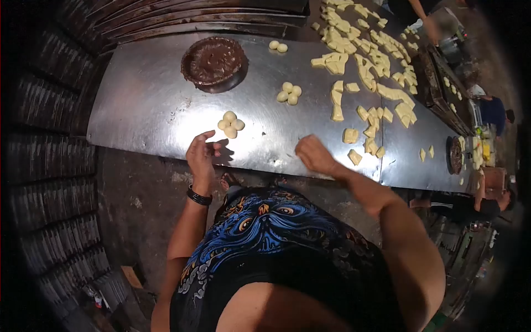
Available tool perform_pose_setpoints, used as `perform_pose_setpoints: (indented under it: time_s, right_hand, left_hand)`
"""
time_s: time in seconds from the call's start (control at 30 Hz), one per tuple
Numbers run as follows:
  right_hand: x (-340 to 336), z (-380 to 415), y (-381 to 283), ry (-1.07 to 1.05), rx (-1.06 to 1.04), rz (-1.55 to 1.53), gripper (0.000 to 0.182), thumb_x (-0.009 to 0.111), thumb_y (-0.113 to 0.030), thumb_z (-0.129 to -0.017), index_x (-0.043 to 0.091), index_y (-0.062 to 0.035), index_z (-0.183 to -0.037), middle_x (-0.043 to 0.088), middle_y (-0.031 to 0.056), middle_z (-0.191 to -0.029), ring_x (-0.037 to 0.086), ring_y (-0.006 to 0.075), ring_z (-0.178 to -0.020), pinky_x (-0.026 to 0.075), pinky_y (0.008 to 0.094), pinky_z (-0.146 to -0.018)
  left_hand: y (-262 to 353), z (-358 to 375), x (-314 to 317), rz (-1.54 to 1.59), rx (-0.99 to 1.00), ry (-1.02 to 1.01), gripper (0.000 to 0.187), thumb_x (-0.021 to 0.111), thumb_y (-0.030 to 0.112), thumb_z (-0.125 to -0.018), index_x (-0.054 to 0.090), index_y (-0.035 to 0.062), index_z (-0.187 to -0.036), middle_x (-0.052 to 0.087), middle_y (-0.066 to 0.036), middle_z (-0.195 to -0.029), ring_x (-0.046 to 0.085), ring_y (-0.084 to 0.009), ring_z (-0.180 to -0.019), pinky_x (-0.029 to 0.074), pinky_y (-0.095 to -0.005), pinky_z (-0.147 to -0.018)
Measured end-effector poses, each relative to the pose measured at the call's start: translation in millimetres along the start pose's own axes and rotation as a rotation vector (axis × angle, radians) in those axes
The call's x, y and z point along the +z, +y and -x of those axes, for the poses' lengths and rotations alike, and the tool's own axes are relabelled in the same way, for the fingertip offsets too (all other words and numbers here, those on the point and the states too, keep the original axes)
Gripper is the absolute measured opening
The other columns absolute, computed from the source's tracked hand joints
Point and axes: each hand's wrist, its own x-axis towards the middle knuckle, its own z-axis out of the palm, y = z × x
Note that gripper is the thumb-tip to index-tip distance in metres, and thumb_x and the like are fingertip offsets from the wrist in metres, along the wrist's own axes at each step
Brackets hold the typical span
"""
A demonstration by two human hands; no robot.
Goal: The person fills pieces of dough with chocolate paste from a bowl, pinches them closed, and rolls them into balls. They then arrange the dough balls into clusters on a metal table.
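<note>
Head view: a cluster of four pale round dough balls (230, 124) lies on the steel table (149, 105), just beyond the left hand (201, 156), which is spread open and empty. The right hand (313, 155) is loosely curled; whether it holds anything I cannot tell. Dough looks soft, light and easily dented; cup it underneath. No readable writing.

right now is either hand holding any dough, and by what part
It cannot be told for sure. The left hand is open by the cluster of dough balls, apparently holding nothing. The right hand is curled knuckles-up, hiding anything inside.
</note>
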Motion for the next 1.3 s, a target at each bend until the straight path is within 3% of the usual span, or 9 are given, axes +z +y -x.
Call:
perform_pose_setpoints:
  time_s: [0.2,0.43,0.73,0.8,0.87,0.97,1.07,1.2,1.3]
  right_hand:
    - [25.2,-46.3,9.7,0.28,0.456,-0.007,0.016,0.064,-0.011,-0.077,0.055,-0.0026,-0.086,0.054,0.014,-0.087,0.05,0.032,-0.085,0.039,0.041,-0.079]
    - [-49.3,-32.3,-10.2,-0.216,0.77,-0.248,0.029,0.072,-0.017,-0.069,0.062,-0.0018,-0.092,0.061,0.0151,-0.09,0.059,0.0315,-0.087,0.047,0.0401,-0.077]
    - [-144.9,-280.6,-21.6,1.234,0.137,0.043,0.019,0.071,-0.005,-0.072,0.063,-0.0026,-0.089,0.061,0.0085,-0.085,0.06,0.0185,-0.079,0.048,0.0288,-0.067]
    - [-78.8,-278.1,52.2,1.179,0.382,0.109,0.021,0.07,-0.011,-0.075,0.064,-0.0039,-0.093,0.064,0.0123,-0.09,0.062,0.0235,-0.086,0.05,0.0335,-0.07]
    - [0.6,-239.3,104.7,0.609,0.824,0.295,0.023,0.067,-0.014,-0.078,0.064,-0.0027,-0.098,0.065,0.0166,-0.093,0.064,0.0265,-0.084,0.05,0.0382,-0.07]
    - [-0.3,-190.2,76.4,0.866,0.464,0.7,0.025,0.059,-0.007,-0.086,0.061,0.0016,-0.108,0.068,0.0136,-0.09,0.065,0.0157,-0.085,0.05,0.0272,-0.071]
    - [-23.1,-123.7,29.8,0.765,0.913,0.035,0.021,0.059,-0.008,-0.085,0.063,0.0005,-0.104,0.068,0.0143,-0.086,0.066,0.0204,-0.081,0.052,0.0307,-0.069]
    - [-37.1,-1.8,35.6,0.85,1.1,0.311,0.024,0.062,-0.011,-0.083,0.064,0.0013,-0.103,0.068,0.0127,-0.082,0.065,0.0201,-0.072,0.051,0.0295,-0.067]
    - [-72.6,24.2,33.5,0.44,1.426,0.25,0.031,0.07,-0.02,-0.075,0.066,-0.0004,-0.099,0.066,0.0159,-0.087,0.065,0.023,-0.079,0.051,0.0333,-0.07]
  left_hand:
    - [-17.9,24.4,2.4,-0.02,0.011,0.183,0.034,0.047,0.029,-0.096,0.06,-0.0017,-0.101,0.061,-0.006,-0.071,0.051,-0.0088,-0.06,0.041,-0.0219,-0.056]
    - [-17.6,1.1,-11.7,0.045,-0.101,0.136,0.029,0.047,0.027,-0.096,0.059,0.0008,-0.097,0.063,-0.007,-0.077,0.051,-0.009,-0.055,0.043,-0.0224,-0.046]
    - [-2.4,-75.4,-45.0,0.075,-0.051,-0.106,0.025,0.052,0.022,-0.095,0.061,-0.002,-0.097,0.064,-0.009,-0.082,0.054,-0.0089,-0.064,0.047,-0.0232,-0.059]
    - [8.6,-84.3,-52.4,0.09,-0.047,-0.171,0.024,0.053,0.021,-0.094,0.061,-0.0017,-0.099,0.064,-0.009,-0.084,0.054,-0.0097,-0.066,0.049,-0.0248,-0.06]
    - [18.2,-87.9,-60.1,0.032,-0.064,-0.189,0.024,0.053,0.021,-0.094,0.061,-0.0012,-0.099,0.065,-0.008,-0.086,0.054,-0.01,-0.068,0.048,-0.0247,-0.062]
    - [23.3,-91.1,-72.3,-0.102,-0.036,-0.24,0.023,0.052,0.02,-0.095,0.061,-0.001,-0.099,0.065,-0.007,-0.09,0.054,-0.0097,-0.071,0.046,-0.0234,-0.067]
    - [30.7,-87.4,-73.6,-0.125,-0.085,-0.257,0.023,0.051,0.02,-0.095,0.061,-0.0008,-0.099,0.065,-0.007,-0.091,0.054,-0.0093,-0.072,0.046,-0.0226,-0.066]
    - [16.8,-75.6,-56.3,-0.127,-0.083,-0.333,0.023,0.051,0.02,-0.096,0.062,-0.0002,-0.098,0.065,-0.006,-0.09,0.054,-0.0089,-0.07,0.044,-0.022,-0.063]
    - [19.2,-64.8,-18.3,-0.118,-0.053,-0.358,0.023,0.051,0.021,-0.095,0.062,-0.0001,-0.098,0.063,-0.005,-0.086,0.054,-0.0086,-0.068,0.043,-0.0216,-0.06]
